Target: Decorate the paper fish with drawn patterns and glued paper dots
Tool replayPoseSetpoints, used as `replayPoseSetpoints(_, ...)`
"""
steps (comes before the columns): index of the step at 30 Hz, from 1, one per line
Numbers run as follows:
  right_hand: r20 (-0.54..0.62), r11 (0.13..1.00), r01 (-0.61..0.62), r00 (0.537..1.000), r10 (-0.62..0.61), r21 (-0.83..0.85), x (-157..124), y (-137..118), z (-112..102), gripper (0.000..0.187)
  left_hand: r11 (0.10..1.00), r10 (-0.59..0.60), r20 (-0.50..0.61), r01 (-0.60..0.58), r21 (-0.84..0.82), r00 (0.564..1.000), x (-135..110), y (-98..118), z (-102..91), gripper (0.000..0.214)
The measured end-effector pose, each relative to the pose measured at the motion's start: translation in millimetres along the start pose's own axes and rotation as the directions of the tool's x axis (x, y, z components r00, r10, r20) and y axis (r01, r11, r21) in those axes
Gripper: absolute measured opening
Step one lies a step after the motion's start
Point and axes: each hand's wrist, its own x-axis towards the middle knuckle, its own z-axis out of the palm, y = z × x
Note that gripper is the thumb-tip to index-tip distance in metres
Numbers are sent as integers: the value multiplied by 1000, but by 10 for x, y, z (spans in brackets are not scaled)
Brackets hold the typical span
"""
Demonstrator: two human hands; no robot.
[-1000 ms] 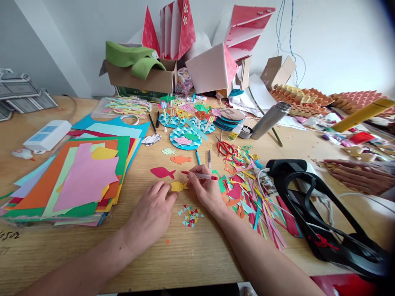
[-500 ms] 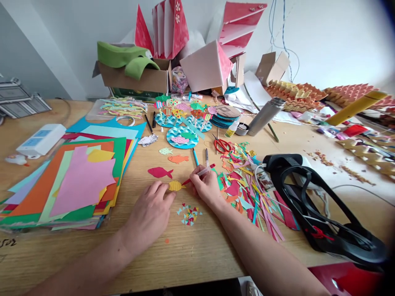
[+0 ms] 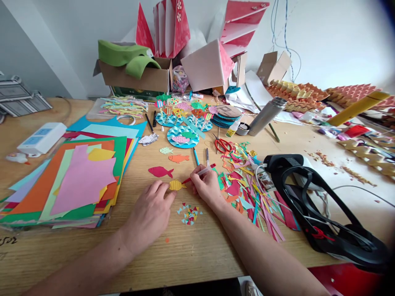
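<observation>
As right hand (image 3: 207, 187) pinches red marker (image 3: 202, 172), yellow paper fish (image 3: 175, 185) lies between it and spread left hand (image 3: 149, 218).

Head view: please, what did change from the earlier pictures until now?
The right hand turned its red-tipped pen, so the tip now points down beside the yellow fish; nothing was let go. A co-worker's hand at the right edge has gone. The left hand and the paper stack stayed as they were.

Left hand (image 3: 149, 218) palm down, slightly curled; right hand (image 3: 206, 187) pinched closed, wrist bent.
</observation>
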Motion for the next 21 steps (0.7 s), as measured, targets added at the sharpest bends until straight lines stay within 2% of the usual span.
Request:
replayPoseSetpoints(6,-2,1000,2,1000,-2,9,2,7,4,9,1000,-2,14,2,1,1000,2,-3,-3,43)
replayPoseSetpoints(21,21,999,31,999,-31,31,-6,5,2,10,1000,16,-30,-15,9,999,-9,-18,30,43)
